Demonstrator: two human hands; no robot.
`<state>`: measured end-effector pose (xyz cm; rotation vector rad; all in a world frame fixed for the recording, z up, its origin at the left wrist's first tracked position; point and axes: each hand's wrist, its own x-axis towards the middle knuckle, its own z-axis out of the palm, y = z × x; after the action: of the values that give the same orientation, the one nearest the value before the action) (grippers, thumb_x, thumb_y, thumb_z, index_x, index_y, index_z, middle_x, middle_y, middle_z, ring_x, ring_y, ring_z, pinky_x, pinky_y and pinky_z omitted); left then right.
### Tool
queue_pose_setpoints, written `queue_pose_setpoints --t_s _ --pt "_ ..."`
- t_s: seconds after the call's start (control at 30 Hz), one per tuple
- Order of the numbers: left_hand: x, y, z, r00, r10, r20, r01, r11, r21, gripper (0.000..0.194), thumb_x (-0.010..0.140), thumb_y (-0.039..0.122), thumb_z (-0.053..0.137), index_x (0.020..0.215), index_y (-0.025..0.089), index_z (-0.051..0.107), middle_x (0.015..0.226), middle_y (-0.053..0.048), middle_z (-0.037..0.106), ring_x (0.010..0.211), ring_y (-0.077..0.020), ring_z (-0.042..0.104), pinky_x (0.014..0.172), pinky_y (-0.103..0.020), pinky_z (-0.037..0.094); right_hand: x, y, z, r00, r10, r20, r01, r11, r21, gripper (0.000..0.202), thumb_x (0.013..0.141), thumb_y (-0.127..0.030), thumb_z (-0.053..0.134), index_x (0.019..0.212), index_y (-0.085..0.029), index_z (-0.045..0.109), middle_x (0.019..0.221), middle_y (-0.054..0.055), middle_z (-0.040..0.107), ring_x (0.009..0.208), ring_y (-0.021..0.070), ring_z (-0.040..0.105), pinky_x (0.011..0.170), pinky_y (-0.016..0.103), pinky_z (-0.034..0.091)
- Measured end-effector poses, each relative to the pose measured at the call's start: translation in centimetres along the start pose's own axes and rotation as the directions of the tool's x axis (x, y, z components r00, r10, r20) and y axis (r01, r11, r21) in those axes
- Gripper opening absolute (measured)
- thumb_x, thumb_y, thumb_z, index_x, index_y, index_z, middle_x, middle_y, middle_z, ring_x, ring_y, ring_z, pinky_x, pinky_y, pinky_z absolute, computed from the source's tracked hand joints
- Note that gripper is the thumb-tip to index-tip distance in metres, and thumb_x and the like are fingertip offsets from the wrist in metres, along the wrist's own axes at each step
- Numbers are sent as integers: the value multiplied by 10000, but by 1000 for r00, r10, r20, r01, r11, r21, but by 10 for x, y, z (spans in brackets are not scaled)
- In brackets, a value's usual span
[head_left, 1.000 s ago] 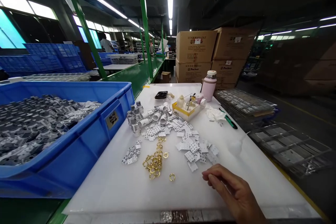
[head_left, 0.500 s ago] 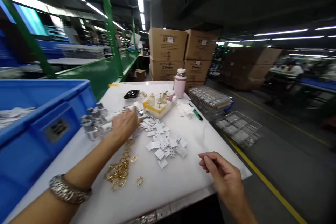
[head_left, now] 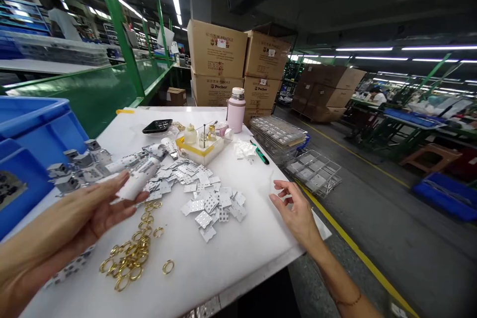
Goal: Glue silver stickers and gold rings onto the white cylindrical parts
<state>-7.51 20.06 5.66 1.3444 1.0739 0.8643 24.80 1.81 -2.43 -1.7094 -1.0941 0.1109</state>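
My left hand [head_left: 99, 211] has its thumb and fingers around a white tube [head_left: 137, 179] with a grey metal-looking end, held above the table's left side. Over the right side of the table is my right hand [head_left: 296, 211], its thumb and fingers curved and apart; a faint clear sheet may lie by the fingertips, but I cannot tell. Between the hands spreads a pile of small white plates with dots or holes [head_left: 210, 201]. Gold rings [head_left: 130, 258] lie heaped in front of my left hand, with a loose gold ring [head_left: 168, 267] beside them.
A blue bin [head_left: 30, 114] and clear-and-grey fittings [head_left: 84, 164] stand at the left. Farther back are a yellow-edged tray [head_left: 203, 156] with small bottles, a black phone-like item [head_left: 157, 126], a pink flask [head_left: 236, 112] and a green cutter [head_left: 260, 152]. Stacked clear trays [head_left: 279, 134] stand right of the table.
My left hand has drawn back toward me and left from the middle of the table, now with the white tube. The right hand's fingers have parted. The view has turned slightly right.
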Motion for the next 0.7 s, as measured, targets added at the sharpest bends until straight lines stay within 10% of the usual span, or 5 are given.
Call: queue_pose_setpoints --t_s 0.17,0.27,0.47,0.7 --pt "-84 -29 29 947 -306 94 311 811 -495 392 721 287 831 1085 195 716 1032 -96 808 722 -245 767 349 -183 514 15 6 9 998 25 51 -27 999 34 317 749 -519 744 784 -218 651 870 60 617 795 219 521 720 342 447" --pt "-118 -34 53 903 -406 142 414 730 -543 696 659 255 887 1294 211 603 1123 -129 781 814 -291 766 458 -267 606 14 -1 11 994 76 84 -88 985 147 353 741 -504 767 696 -227 553 735 10 523 712 186 462 698 323 422" --pt "-133 -38 67 884 -413 217 447 614 -651 779 834 144 725 1517 257 367 1226 -164 733 996 -341 741 668 -341 648 -11 -49 10 939 165 301 -294 840 456 358 886 -575 585 834 -243 461 660 -25 487 582 145 472 571 288 437" --pt "-136 -45 70 899 -409 154 374 536 -757 712 787 208 784 1426 222 468 1141 -124 759 986 -344 742 662 -332 653 -33 -105 31 897 238 372 -441 543 715 337 812 -511 739 782 -226 561 572 -78 314 478 71 238 414 161 308"
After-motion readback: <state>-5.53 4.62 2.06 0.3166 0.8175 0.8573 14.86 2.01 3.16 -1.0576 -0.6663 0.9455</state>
